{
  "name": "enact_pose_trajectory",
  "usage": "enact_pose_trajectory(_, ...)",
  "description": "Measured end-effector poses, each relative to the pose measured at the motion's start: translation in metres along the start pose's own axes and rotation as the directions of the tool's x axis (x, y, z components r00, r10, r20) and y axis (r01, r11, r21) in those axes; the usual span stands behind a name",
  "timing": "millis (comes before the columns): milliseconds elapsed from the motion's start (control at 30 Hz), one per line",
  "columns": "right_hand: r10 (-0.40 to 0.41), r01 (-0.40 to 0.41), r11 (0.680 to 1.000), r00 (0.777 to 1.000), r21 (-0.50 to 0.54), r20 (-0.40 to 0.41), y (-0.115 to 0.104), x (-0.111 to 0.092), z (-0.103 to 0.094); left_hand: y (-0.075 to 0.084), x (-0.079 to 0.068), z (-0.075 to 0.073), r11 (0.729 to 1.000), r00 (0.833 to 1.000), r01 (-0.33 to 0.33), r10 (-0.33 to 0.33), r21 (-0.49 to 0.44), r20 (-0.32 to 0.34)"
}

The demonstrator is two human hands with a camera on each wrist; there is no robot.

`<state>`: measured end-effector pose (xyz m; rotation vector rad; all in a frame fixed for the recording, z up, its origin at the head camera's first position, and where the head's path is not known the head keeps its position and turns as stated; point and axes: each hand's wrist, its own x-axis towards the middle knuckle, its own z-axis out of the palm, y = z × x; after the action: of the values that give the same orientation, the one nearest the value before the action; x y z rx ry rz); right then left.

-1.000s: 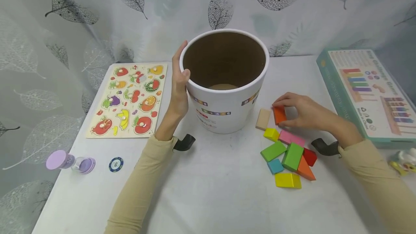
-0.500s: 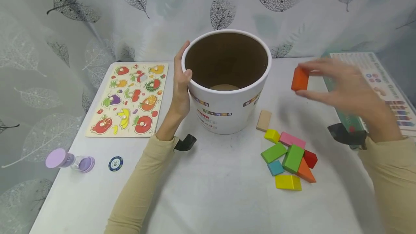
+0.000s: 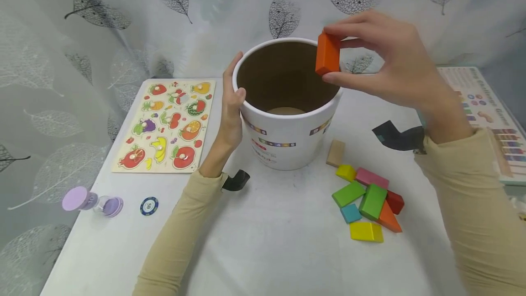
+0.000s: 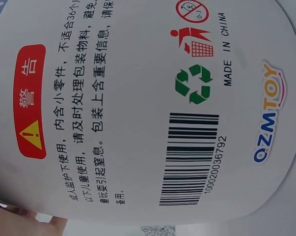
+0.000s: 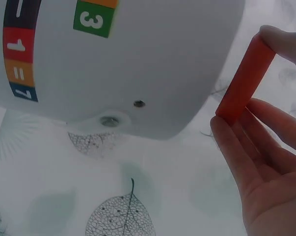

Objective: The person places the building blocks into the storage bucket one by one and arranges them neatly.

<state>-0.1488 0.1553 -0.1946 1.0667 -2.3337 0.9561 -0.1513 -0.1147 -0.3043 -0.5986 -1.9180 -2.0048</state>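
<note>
The orange block [image 3: 327,54] is held raised at the right of the bucket [image 3: 287,143], toward the tabletop's [image 3: 267,241] far edge; whether it is over the opening cannot be told. It is pinched end to end between the thumb and fingers of the right hand [image 3: 382,56]. For a steady carry, an even pinch seems wise, with the rim given clearance. The bucket's left side is braced by the left hand [image 3: 232,111], fingers extended along it; firm, light pressure should prevent tipping. Loose blocks [image 3: 373,201] are scattered toward the tabletop's right edge, best left unbrushed by the sleeve.
</note>
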Motion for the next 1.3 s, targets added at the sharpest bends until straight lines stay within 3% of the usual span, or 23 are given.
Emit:
enact_pose_trajectory(267, 0.014, -0.016, 0.999, 0.998, 0.033, 0.06, 0.001, 0.0, 0.005, 0.0, 0.0, 0.001, 1.0, 1.0, 0.001, -0.001, 0.002, 0.0)
enact_pose_trajectory(500, 0.017, -0.02, 0.999, 0.998, 0.044, 0.058, 0.006, -0.01, 0.001, -0.002, 0.0, 0.001, 1.0, 1.0, -0.005, 0.005, 0.001, 0.008)
enact_pose_trajectory(667, 0.008, -0.003, 0.983, 1.0, 0.182, -0.028, 0.008, -0.032, -0.005, -0.002, 0.0, 0.0, 1.0, 1.0, -0.012, 0.013, -0.012, 0.014)
enact_pose_trajectory(800, 0.0, 0.019, 0.907, 0.999, 0.42, -0.045, 0.013, -0.057, -0.01, -0.001, 0.001, 0.0, 1.0, 1.0, -0.019, 0.019, -0.01, 0.018)
enact_pose_trajectory(867, 0.006, -0.01, 0.908, 1.0, 0.418, 0.011, 0.016, -0.069, -0.011, -0.001, 0.001, 0.0, 1.0, 1.0, -0.018, 0.018, -0.006, 0.014)
enact_pose_trajectory(933, 0.018, -0.044, 0.935, 0.997, 0.353, 0.076, 0.021, -0.08, -0.007, -0.001, 0.001, 0.0, 1.0, 1.0, -0.017, 0.017, -0.003, 0.008)
enact_pose_trajectory(1000, 0.059, -0.093, 0.974, 0.985, 0.206, 0.163, 0.027, -0.091, 0.001, -0.001, 0.001, 0.0, 1.0, 1.0, -0.017, 0.017, -0.002, 0.005)
enact_pose_trajectory(1100, 0.149, -0.179, 0.98, 0.949, 0.087, 0.277, 0.037, -0.106, 0.02, -0.001, 0.001, 0.0, 1.0, 1.0, -0.016, 0.016, 0.004, 0.004)
enact_pose_trajectory(1300, 0.304, -0.33, 0.944, 0.823, -0.033, 0.479, 0.052, -0.12, 0.053, -0.001, 0.0, -0.001, 1.0, 1.0, -0.01, 0.01, 0.014, 0.004)
